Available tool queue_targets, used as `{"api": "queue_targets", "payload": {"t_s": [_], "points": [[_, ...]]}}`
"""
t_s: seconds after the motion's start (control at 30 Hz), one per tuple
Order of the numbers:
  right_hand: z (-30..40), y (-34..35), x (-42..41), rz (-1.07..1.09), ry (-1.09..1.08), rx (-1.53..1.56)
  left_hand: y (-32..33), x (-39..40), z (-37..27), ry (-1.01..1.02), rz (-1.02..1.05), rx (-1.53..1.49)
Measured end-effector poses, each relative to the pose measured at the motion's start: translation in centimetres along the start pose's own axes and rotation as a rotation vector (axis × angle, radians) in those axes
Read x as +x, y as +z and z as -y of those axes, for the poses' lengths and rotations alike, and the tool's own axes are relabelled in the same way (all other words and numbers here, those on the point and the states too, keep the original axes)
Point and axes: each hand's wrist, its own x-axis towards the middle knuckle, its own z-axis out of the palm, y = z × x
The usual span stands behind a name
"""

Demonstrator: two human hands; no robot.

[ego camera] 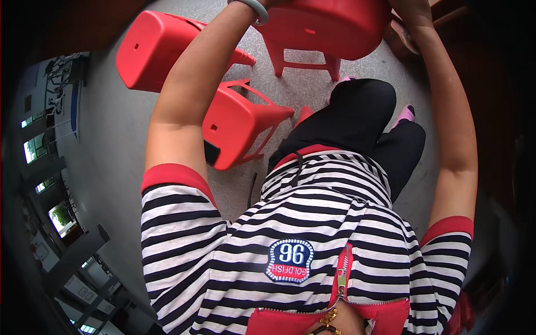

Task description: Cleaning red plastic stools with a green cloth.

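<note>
Both my arms reach forward to a red plastic stool point(331, 31) at the top edge of the view. My left hand point(272, 2), with a pale bangle point(258, 10) at its wrist, is at the stool's left side and almost wholly cut off. On the right side is my right hand point(412, 12), its fingers out of view. Whether either hand grips the stool cannot be seen. Under the seat, red legs point(301, 65) stand on the floor. A second red stool point(144, 50) lies tipped beyond my left forearm, and a third red stool point(230, 121) stands nearer my left elbow.
A black phone-like object point(212, 153) rests at the third stool's edge, partly behind my arm. Dark wooden furniture point(450, 19) stands close on the right. Grey speckled floor point(113, 138) stretches left towards windows point(63, 217). My pink shoes point(404, 116) are below the stool.
</note>
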Motion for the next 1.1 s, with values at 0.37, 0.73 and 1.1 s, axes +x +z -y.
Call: {"api": "queue_targets", "payload": {"t_s": [0.37, 0.73, 1.1], "points": [[4.6, 2.7, -4.4, -0.289, 0.136, -0.097, 2.2, -1.6, 1.1, -0.354, -0.229, -0.172], [14.6, 5.8, -5.8, -0.011, 0.195, -0.22, 1.8, -1.2, 1.3, -0.325, 0.009, 0.001], [8.6, 0.1, -6.9, -0.039, 0.246, -0.111, -0.4, -3.7, 2.8, -0.064, -0.134, -0.18]]}}
